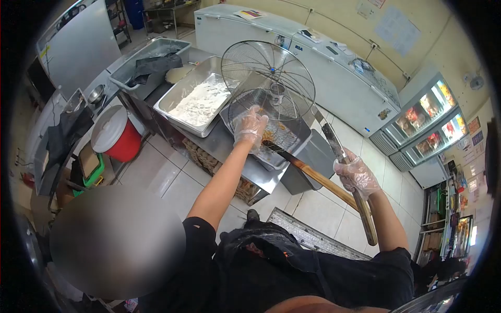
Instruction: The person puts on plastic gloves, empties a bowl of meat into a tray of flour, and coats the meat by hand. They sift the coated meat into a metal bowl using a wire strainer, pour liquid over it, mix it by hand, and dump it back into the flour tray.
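Observation:
My right hand (357, 176), in a clear plastic glove, is closed round the long handle of a big round wire skimmer (272, 70), whose mesh is raised over the grey tub. A second long wooden handle (323, 182) slants from that tub past my right wrist; its dark end reaches a wire mesh (284, 133) there. My left hand (251, 128), gloved too, is over the tub beside the skimmer's lower rim. Its fingers are curled, and what they hold, if anything, is hidden. Orange-brown bits lie in the grey tub (289, 156).
A steel pan (195, 128) of white powder (201, 101) stands left of the tub on a steel table (219, 159). Beyond are a grey bin (182, 47), a red bucket (125, 141) and white chest freezers (334, 78). A person's blurred head is at lower left.

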Tool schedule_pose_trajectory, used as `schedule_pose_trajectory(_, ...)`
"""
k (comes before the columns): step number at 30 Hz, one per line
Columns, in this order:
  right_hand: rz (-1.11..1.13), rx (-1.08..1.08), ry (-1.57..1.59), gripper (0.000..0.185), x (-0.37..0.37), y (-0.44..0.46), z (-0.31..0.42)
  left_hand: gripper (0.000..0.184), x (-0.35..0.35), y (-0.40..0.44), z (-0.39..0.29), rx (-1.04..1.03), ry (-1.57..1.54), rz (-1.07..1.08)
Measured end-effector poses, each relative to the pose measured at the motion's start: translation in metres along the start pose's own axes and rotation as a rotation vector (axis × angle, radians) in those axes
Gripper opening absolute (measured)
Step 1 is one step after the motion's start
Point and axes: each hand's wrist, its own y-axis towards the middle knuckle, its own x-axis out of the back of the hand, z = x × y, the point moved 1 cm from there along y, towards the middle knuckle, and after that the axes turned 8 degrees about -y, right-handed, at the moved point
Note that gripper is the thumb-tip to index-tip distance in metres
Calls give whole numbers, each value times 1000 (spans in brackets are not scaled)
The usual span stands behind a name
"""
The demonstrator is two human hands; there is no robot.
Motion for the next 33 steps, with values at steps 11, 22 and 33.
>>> schedule_pose_trajectory(11,-56,113,-373,66,19,52,-14,41,-10,30,21,93,-157,206)
schedule_pose_trajectory(22,-183,191,-279,65,20,97,7,39,44,-18,37,258,-308,373)
schedule_pose_trajectory(33,88,541,133,69,-231,274,102,58,177,10,54,174,-647,842)
